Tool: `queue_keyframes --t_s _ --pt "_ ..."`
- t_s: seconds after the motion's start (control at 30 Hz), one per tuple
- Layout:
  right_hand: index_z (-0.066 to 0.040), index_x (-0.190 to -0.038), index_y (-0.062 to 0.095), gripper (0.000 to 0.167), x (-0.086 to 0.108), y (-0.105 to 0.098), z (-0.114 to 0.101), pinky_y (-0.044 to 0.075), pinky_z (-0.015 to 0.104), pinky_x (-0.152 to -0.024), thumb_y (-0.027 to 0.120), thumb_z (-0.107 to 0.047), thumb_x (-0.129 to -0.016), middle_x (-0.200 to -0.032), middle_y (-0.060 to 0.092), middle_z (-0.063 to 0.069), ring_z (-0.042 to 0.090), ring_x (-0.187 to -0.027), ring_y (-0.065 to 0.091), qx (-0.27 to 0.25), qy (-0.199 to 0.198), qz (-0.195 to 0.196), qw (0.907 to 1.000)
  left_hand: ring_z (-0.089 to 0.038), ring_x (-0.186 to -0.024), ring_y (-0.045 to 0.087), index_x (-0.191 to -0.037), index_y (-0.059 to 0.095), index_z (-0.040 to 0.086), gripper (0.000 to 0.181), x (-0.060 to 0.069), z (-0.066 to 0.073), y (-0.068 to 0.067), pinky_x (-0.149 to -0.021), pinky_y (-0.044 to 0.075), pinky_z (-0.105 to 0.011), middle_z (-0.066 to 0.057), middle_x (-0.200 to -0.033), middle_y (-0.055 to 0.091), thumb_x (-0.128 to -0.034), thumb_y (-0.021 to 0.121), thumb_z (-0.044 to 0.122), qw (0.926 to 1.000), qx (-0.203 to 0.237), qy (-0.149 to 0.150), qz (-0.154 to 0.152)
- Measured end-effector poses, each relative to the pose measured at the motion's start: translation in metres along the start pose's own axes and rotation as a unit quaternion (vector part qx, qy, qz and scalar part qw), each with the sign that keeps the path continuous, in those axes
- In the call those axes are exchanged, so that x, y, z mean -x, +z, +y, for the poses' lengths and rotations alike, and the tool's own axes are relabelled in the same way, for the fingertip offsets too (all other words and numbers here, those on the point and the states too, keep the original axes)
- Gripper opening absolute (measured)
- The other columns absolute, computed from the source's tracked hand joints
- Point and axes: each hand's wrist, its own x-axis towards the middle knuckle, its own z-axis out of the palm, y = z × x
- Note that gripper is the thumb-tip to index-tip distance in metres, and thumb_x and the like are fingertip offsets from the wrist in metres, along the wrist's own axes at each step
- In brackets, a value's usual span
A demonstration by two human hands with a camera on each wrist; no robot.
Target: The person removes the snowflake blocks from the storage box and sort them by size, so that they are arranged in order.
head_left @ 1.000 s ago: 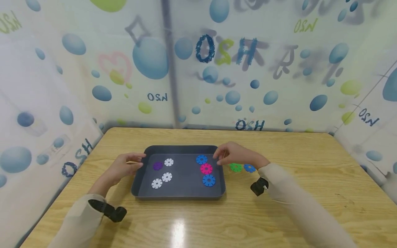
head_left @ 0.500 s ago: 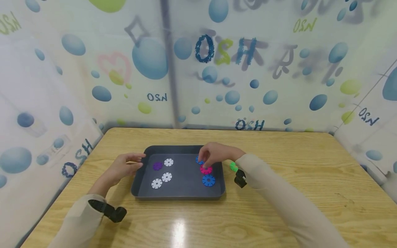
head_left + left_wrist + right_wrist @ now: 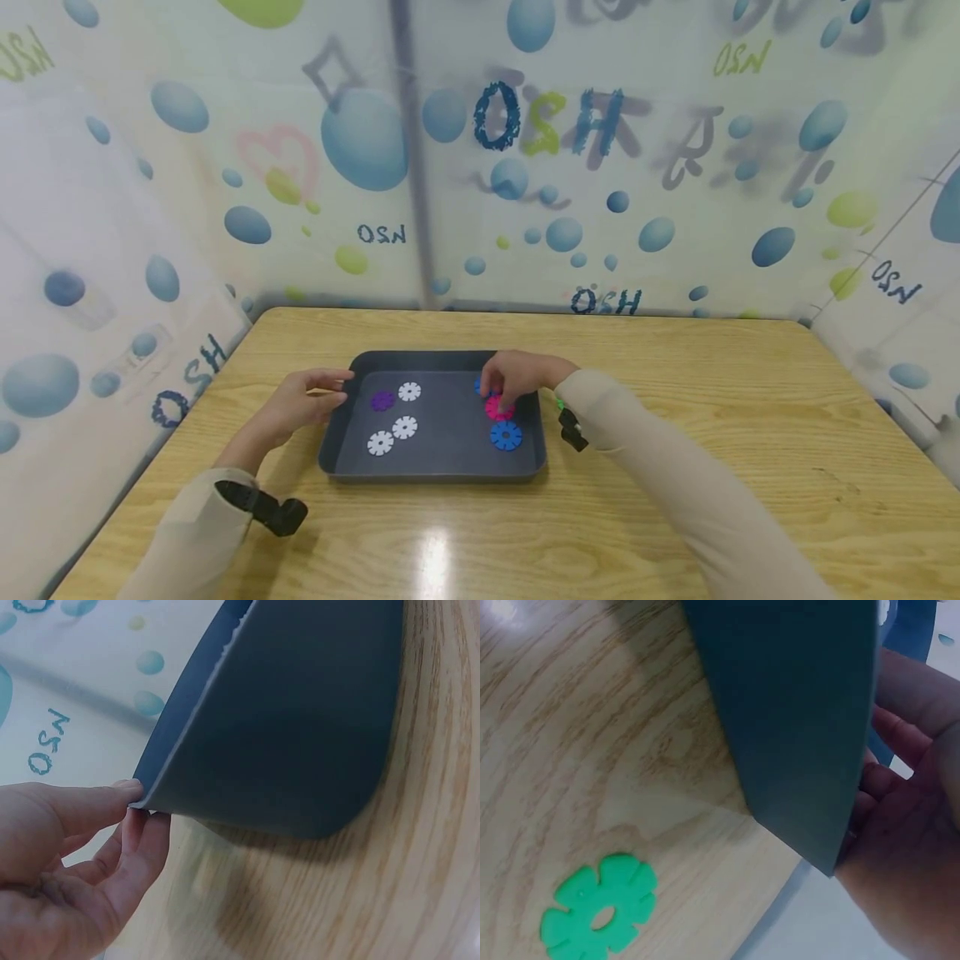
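A dark grey tray [image 3: 435, 477] lies on the table with flat, notched plastic snowflake discs in it. My left hand [image 3: 306, 402] pinches the tray's left rim between thumb and fingers, plainest in the left wrist view. Over the right side of the tray, my right hand [image 3: 519, 372] reaches down with thumb and forefinger at a pink snowflake disc [image 3: 497, 410]. Behind those fingers a blue disc [image 3: 477, 386] is mostly covered. Another blue disc [image 3: 506, 436] lies nearer the front. The tray wall hides the right fingertips in the right wrist view.
Inside the tray on the left are a purple disc [image 3: 382, 401] and three white discs [image 3: 405, 427]. Right of the tray, a green disc [image 3: 600, 907] lies on the wooden table [image 3: 720, 400], mostly behind the sleeve in the head view. A patterned curtain [image 3: 652, 167] stands behind.
My right hand has moved left from above the tray's right rim and down to the pink disc. Its sleeve now covers the blue disc on the table. The left hand stays at the rim.
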Motion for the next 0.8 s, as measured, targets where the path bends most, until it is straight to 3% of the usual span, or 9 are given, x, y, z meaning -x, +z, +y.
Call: queue_keyframes --t_s 0.23,0.4,0.8 --pt "-0.007 -0.092 0.066 0.023 -0.0030 0.0028 0.0021 0.046 0.023 -0.063 0.073 0.004 -0.072 -0.083 0.058 0.003 0.013 -0.075 0.050 0.007 0.022 -0.001 0.9997 -0.036 -0.108 0.050 -0.132 0.043 -0.004 0.043 0.0004 0.0009 0.0002 -0.081 0.049 -0.042 -0.028 -0.123 0.044 -0.0922 0.054 0.008 1.0000 0.003 -0.002 -0.001" --pt "-0.007 -0.090 0.067 0.022 -0.0043 0.0035 0.0024 0.045 0.022 -0.061 0.076 0.002 -0.071 -0.081 0.058 0.002 0.012 -0.072 0.050 0.014 0.017 -0.002 0.9998 -0.035 -0.107 0.050 -0.132 0.043 -0.005 0.043 0.0004 0.0001 -0.0004 -0.080 0.050 -0.042 -0.028 -0.123 0.044 -0.0921 0.054 0.007 1.0000 0.002 0.000 -0.002" --pt "-0.008 -0.086 0.065 0.021 -0.0063 0.0023 0.0035 0.046 0.023 -0.066 0.078 -0.004 -0.070 -0.081 0.058 0.000 0.013 -0.076 0.051 0.016 0.035 0.005 0.9992 -0.033 -0.106 0.051 -0.132 0.043 -0.005 0.044 0.0007 0.0010 0.0000 -0.080 0.050 -0.040 -0.028 -0.124 0.044 -0.0921 0.055 0.009 1.0000 0.007 -0.003 -0.001"
